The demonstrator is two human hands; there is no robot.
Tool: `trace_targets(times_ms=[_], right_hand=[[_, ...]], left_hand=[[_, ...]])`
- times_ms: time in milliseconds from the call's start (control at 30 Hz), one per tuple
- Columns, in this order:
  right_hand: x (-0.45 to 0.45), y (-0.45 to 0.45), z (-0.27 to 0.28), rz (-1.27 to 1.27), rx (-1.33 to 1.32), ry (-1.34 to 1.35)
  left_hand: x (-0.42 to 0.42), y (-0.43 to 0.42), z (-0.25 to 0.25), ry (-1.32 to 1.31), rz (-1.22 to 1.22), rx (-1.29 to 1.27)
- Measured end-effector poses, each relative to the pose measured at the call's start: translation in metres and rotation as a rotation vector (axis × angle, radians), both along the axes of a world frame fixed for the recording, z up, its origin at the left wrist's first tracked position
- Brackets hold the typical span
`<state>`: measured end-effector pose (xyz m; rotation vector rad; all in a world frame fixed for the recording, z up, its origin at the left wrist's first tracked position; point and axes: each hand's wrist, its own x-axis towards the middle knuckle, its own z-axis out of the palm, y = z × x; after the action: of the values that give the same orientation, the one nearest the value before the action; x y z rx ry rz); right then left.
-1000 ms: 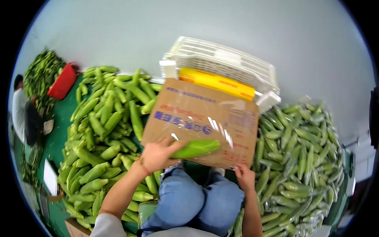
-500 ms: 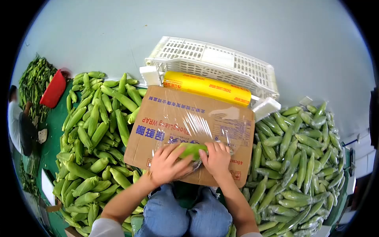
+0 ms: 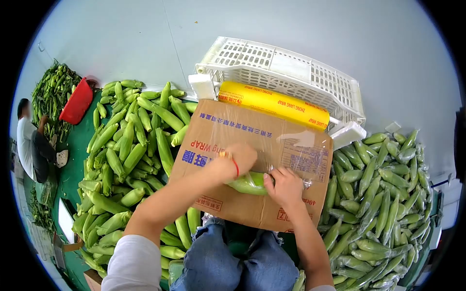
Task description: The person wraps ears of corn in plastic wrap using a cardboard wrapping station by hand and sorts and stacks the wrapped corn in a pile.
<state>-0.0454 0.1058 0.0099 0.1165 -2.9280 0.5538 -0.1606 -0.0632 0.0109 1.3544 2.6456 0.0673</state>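
A green ear of corn in its husk (image 3: 250,184) lies across the near middle of a printed brown cardboard box (image 3: 257,216), with clear plastic film (image 3: 264,145) around it. My right hand (image 3: 286,186) is closed on the ear's right end, thumb along its near side. Above the ear's left part is my left hand (image 3: 241,157), blurred, its fingers hidden beneath it. A yellow roll of cling film (image 3: 274,105) sits on a white holder beyond the box, and film from it spreads over the cardboard.
Unwrapped corn (image 3: 126,150) is heaped on the left, film-wrapped corn (image 3: 378,194) on the right. A white plastic crate (image 3: 286,60) stands behind the roll. At far left are a red basin (image 3: 76,102) and a seated person (image 3: 29,145).
My left hand has moved off the ear, up and away over the film. My right hand stays at the ear's right end. The whole view has shifted slightly.
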Motion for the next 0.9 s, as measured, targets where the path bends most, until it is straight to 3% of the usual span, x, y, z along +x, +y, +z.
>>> trace_targets(times_ms=[133,167,233,333,400,500,533,567,633,733,867,900], right_hand=[[0.017,-0.007,0.022,-0.035,0.034,-0.421],[0.017,-0.007,0.026,-0.038,-0.003,-0.4],[0.028,-0.011,0.029,-0.035,-0.073,-0.384],[0.012,0.003,0.016,0.137,0.255,0.258],[0.008,0.012,0.024,0.221,0.146,0.16],[0.002,0.027,0.007,0.324,0.211,0.083],[0.006,0.028,0.007,0.335,0.175,0.036],[0.015,0.026,0.007,0.343,0.133,-0.012],[0.026,0.018,0.014,0.38,0.086,-0.136],[0.028,0.015,0.021,0.421,0.038,-0.213],[-0.004,0.011,0.024,0.383,0.198,0.325],[-0.01,0.006,0.022,0.372,0.196,0.268]], left_hand=[[0.115,-0.029,0.025,-0.205,0.094,0.21],[0.131,-0.038,0.024,-0.138,0.079,0.364],[0.123,-0.036,0.017,-0.107,0.133,0.341],[0.072,-0.015,0.008,0.002,0.252,0.353],[0.025,-0.004,-0.007,0.335,0.278,0.513],[0.011,0.008,0.014,-0.037,0.36,0.319],[0.025,0.001,-0.016,0.217,0.066,0.503],[0.056,-0.002,0.012,0.179,0.124,0.543],[0.09,-0.022,0.017,0.075,0.159,0.571],[0.1,-0.035,0.023,-0.04,0.128,0.374],[-0.01,0.002,-0.01,0.048,0.046,0.425],[-0.034,0.018,-0.002,-0.011,0.056,0.256]])
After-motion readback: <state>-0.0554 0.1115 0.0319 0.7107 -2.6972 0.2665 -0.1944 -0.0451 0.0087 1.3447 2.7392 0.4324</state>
